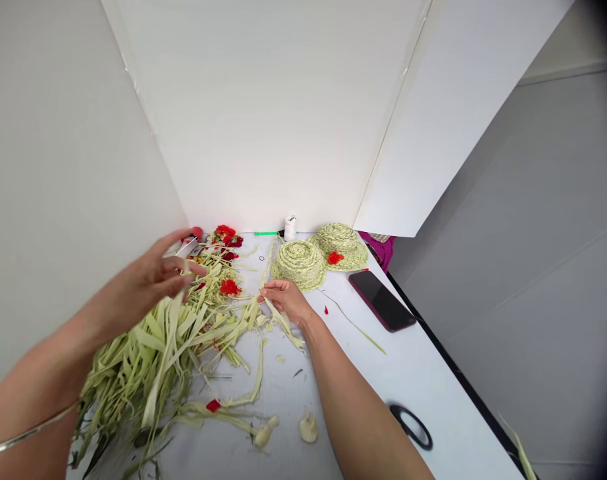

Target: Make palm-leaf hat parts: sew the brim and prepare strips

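Note:
My left hand (158, 273) is raised over a pile of pale green leaf strips (128, 373). A long pale strip (169, 333) hangs from between its thumb and fingers; the index finger is held away. At the middle of the table my right hand (286, 299) pinches a braid (267, 265) of the same strips, with loose ends (283, 319) fanning out below the fingers. The braid runs up to a coiled woven hat (299, 263) just beyond this hand. Behind it to the right sits another woven hat (337, 241) with a red flower (335, 258).
A white thread spool (290, 228) stands by the back wall, near a green stick (266, 233). Red flowers (225, 232) lie at the back left. On the right are a phone (382, 300) and a black scissors handle (412, 425), near the table's dark edge.

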`<state>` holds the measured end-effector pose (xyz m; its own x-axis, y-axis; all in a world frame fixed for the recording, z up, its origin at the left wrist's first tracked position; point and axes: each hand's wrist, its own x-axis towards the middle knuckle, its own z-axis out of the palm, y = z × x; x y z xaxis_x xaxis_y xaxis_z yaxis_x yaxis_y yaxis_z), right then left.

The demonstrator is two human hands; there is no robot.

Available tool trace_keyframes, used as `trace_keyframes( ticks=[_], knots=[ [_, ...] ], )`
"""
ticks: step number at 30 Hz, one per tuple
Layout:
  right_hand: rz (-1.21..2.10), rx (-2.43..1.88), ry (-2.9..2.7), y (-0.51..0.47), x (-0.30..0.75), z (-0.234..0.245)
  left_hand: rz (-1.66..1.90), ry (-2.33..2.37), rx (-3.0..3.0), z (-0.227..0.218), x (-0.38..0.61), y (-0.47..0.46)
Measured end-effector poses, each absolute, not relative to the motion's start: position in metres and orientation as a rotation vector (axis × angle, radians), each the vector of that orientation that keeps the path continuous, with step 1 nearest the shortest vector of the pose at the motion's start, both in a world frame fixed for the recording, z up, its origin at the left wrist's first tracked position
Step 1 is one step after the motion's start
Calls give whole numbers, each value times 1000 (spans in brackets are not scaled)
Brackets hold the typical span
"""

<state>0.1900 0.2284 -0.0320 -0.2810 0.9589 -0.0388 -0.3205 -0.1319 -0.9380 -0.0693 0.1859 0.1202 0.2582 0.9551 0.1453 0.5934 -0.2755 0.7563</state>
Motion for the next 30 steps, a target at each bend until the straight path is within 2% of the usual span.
trace_keyframes(
  ticks=[3,6,10,30],
  knots=[
    [1614,-863,-1091,229,190,-33,774,1122,1689,98,-25,172],
    [1599,-865,-1081,229,190,-34,725,1078,1618,63,6,172],
    [1584,-862,-1072,228,190,-33,921,1175,1665,33,25,183],
    [1617,-819,-1061,230,194,-34,1183,1253,1522,-22,35,211]
  ],
)
